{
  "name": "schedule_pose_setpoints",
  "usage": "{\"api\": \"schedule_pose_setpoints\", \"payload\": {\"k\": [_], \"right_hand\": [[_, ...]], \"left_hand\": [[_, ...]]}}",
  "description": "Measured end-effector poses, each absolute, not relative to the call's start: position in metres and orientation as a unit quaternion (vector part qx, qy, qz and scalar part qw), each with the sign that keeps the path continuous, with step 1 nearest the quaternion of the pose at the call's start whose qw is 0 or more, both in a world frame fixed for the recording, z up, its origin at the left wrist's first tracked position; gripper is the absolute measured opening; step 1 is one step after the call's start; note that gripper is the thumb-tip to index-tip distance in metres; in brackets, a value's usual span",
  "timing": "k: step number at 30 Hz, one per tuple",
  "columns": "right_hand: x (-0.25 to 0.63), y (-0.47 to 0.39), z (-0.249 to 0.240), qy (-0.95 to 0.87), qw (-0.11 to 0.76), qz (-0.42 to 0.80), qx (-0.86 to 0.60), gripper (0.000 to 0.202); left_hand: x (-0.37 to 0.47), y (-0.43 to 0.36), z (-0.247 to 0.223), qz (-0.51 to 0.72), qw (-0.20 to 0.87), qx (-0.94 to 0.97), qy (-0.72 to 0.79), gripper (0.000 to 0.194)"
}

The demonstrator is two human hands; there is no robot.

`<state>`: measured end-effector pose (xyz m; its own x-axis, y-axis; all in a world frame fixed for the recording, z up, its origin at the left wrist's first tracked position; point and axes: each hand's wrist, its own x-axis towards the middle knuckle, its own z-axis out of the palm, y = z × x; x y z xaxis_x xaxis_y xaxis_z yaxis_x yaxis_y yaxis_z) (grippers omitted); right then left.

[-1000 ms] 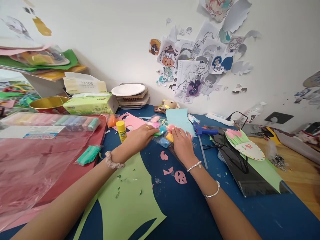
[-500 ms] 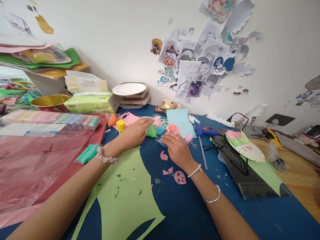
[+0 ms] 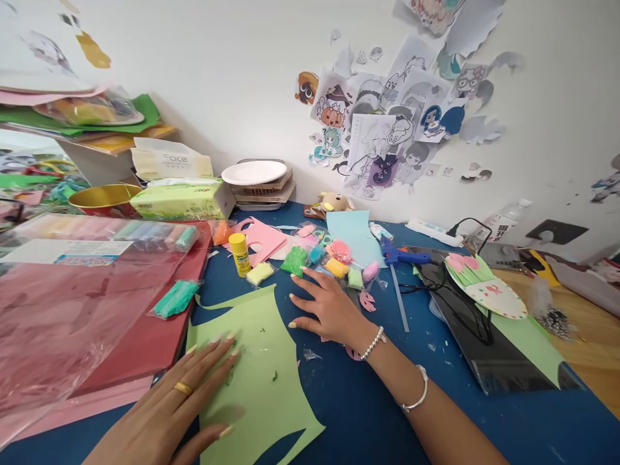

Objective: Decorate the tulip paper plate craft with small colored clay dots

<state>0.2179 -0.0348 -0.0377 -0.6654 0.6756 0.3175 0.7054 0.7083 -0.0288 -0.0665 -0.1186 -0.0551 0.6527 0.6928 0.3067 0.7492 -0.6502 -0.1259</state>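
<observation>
My left hand (image 3: 181, 400) lies with fingers spread over the left part of a cut light green sheet (image 3: 256, 368). Small dark green scraps dot the sheet. My right hand (image 3: 332, 307), fingers apart and holding nothing, is over the blue table at the sheet's upper right edge. Its fingertips are close to a green clay packet (image 3: 294, 259). Around that packet are an orange-yellow packet (image 3: 336, 267), a pale yellow packet (image 3: 260, 274) and a pink one (image 3: 371, 270). A yellow glue stick (image 3: 239, 255) stands upright left of them.
A blue glue gun (image 3: 407, 256) with its cord lies at the right, near a decorated white plate (image 3: 498, 297) on a black sheet. Red sheets and a plastic clay bag (image 3: 72, 310) cover the left. Tissue packs (image 3: 181, 199) and stacked plates (image 3: 254, 172) stand behind.
My left hand has moved from the clay packets down and left onto the green sheet. My right hand has shifted slightly down and left. The yellow and orange-yellow packets now show.
</observation>
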Motion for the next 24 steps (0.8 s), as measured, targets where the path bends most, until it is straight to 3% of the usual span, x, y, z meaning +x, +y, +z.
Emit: {"api": "schedule_pose_setpoints", "payload": {"k": [7, 17, 21, 24], "right_hand": [[0.212, -0.035, -0.04, -0.909, 0.138, -0.035, -0.391, 0.062], [0.206, -0.036, -0.039, -0.912, 0.116, -0.059, -0.389, 0.061], [0.212, -0.035, -0.038, -0.903, 0.159, -0.051, -0.396, 0.058], [0.216, -0.036, -0.032, -0.884, 0.243, -0.026, -0.398, 0.05]], "left_hand": [[-0.06, -0.118, -0.053, -0.095, 0.125, -0.919, -0.362, 0.075], [-0.033, -0.114, -0.033, -0.107, 0.136, -0.938, -0.301, 0.088], [-0.031, -0.115, -0.034, -0.096, 0.122, -0.941, -0.3, 0.086], [-0.026, -0.114, -0.034, -0.089, 0.093, -0.946, -0.297, 0.082]]}}
